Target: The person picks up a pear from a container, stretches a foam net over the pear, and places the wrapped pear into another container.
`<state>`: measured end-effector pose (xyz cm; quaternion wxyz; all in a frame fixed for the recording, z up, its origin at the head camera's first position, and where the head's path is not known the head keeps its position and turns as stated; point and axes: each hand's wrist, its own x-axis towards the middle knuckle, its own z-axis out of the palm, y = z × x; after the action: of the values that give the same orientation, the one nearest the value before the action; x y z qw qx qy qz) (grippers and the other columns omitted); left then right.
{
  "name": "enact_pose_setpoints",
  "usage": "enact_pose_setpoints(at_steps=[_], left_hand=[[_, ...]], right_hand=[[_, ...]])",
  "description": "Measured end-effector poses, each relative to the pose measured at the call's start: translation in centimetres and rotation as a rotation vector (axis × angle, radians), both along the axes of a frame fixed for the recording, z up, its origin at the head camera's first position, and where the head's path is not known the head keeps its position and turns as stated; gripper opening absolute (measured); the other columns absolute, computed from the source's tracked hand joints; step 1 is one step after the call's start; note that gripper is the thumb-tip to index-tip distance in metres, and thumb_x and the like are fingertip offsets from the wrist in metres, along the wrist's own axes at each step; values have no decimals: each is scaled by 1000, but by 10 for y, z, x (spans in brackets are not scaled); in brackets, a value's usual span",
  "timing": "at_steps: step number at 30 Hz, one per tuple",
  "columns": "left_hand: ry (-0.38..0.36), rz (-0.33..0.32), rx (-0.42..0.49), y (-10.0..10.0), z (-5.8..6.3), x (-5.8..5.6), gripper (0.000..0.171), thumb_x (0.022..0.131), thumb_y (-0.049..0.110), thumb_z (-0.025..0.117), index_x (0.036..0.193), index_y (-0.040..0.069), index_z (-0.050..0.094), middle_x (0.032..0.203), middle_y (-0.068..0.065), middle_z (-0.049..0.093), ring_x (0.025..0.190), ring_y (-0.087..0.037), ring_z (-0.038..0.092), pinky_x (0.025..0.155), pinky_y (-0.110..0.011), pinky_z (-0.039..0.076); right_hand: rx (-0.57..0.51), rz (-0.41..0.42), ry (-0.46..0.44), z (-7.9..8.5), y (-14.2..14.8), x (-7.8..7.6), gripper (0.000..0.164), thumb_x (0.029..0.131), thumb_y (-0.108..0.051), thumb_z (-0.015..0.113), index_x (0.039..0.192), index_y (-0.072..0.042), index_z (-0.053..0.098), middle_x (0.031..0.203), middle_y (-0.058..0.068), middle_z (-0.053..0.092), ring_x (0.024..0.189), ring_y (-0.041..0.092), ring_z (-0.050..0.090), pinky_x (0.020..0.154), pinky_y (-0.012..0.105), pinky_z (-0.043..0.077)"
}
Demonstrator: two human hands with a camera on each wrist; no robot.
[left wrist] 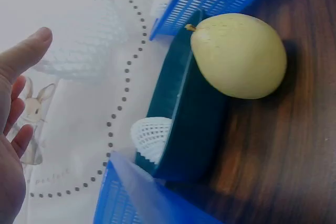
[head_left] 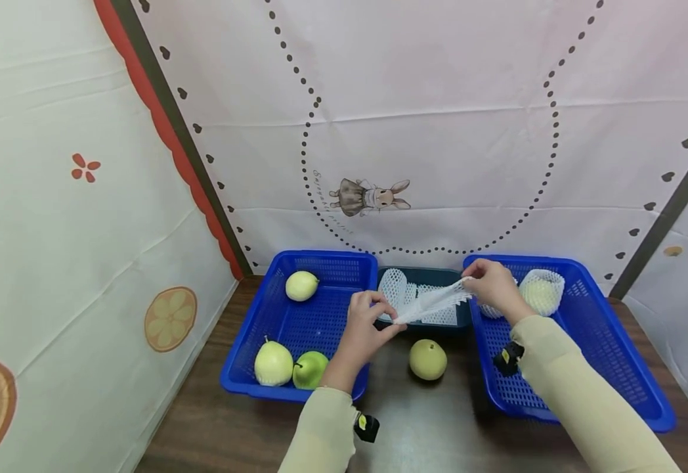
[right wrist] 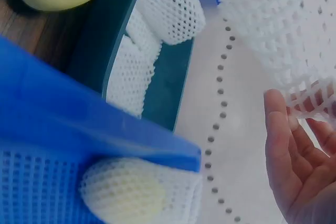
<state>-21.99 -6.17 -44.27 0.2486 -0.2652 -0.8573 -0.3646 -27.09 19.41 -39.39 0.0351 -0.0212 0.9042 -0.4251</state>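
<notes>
A white foam net sleeve [head_left: 432, 302] is stretched between my two hands above the dark green tray [head_left: 438, 276]. My left hand [head_left: 366, 328] pinches its left end between thumb and fingers. At the other end, my right hand [head_left: 494, 287] grips the mesh opening, and fingers show through the net [right wrist: 312, 98] in the right wrist view. A round yellow-green pear [head_left: 428, 360] sits on the table in front of the tray, below the sleeve. More foam nets [right wrist: 165, 9] lie inside the tray.
The left blue basket [head_left: 234, 355] contains a yellow pear [head_left: 301, 286], a pale pear [head_left: 273, 363] and a green one [head_left: 310, 370]. In the right blue basket [head_left: 622, 368], net-wrapped fruit [head_left: 541, 293] lies at the back. A printed cloth [head_left: 438, 164] hangs behind.
</notes>
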Motion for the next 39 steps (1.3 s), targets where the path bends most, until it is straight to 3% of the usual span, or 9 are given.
enact_pose_setpoints(at_steps=[4, 10, 13, 17, 22, 25, 31, 33, 39], left_hand=[[-81, -46, 3, 5, -9, -1, 33, 69, 24, 82, 86, 12, 56, 105, -5, 47, 105, -28, 39, 88, -45, 35], [-223, -66, -60, 22, -17, -10, 107, 59, 37, 87, 141, 12, 24, 146, -9, 24, 134, -29, 19, 103, -51, 26], [-304, -82, -46, 27, -18, -12, 108, 63, 34, 85, 146, 17, 18, 147, -5, 27, 134, -25, 23, 102, -50, 29], [-447, -96, 196, 28, -21, -14, 94, 69, 20, 81, 144, 18, 24, 136, -7, 42, 120, -25, 42, 96, -47, 37], [-527, -86, 613, 23, -34, -19, 86, 70, 6, 78, 140, 11, 27, 128, -12, 46, 112, -26, 47, 96, -41, 37], [-549, -82, 792, 18, -42, -21, 79, 74, 2, 73, 138, 6, 27, 126, -14, 49, 110, -23, 50, 96, -37, 39], [-717, -191, 1199, 8, -46, -25, 55, 82, 0, 61, 131, 1, 36, 114, -7, 57, 100, -17, 57, 90, -31, 44], [-756, -214, 1278, 6, -46, -25, 53, 83, 2, 60, 131, 0, 37, 115, -7, 57, 102, -17, 57, 92, -32, 43], [-783, -249, 1325, 0, -47, -25, 61, 84, 4, 59, 138, 3, 31, 128, -12, 48, 113, -21, 51, 97, -34, 39]], right_hand=[[-37, 95, -25, 0, -12, 2, 16, 87, -10, 58, 100, -1, 59, 100, 17, 59, 79, 24, 57, 61, 36, 53], [-19, 222, 36, 11, -44, 13, 13, 82, -8, 64, 94, -6, 65, 97, 11, 63, 81, 23, 57, 66, 37, 49], [-26, 281, 54, 15, -53, 16, 19, 79, -8, 65, 98, -5, 65, 98, 10, 64, 86, 23, 56, 71, 36, 48], [-159, 275, -12, 15, -54, 14, 32, 84, -15, 65, 114, -4, 60, 107, 13, 60, 95, 26, 55, 76, 38, 47], [-436, 138, -110, 6, -51, 11, 46, 90, -28, 59, 128, -3, 49, 124, 19, 53, 114, 31, 48, 92, 46, 41], [-521, -5, -125, -10, -54, 13, 47, 91, -32, 57, 128, -3, 49, 128, 18, 51, 118, 30, 46, 96, 46, 38], [-542, -224, -49, -57, -67, 30, 36, 92, -24, 57, 118, 1, 56, 120, 18, 55, 113, 27, 48, 94, 41, 38], [-498, -252, -7, -74, -71, 36, 33, 91, -22, 57, 114, 1, 58, 116, 18, 58, 109, 28, 50, 92, 41, 39], [-371, -328, 41, -110, -75, 52, 31, 89, -26, 60, 109, -2, 61, 108, 17, 62, 104, 28, 54, 88, 42, 41]])
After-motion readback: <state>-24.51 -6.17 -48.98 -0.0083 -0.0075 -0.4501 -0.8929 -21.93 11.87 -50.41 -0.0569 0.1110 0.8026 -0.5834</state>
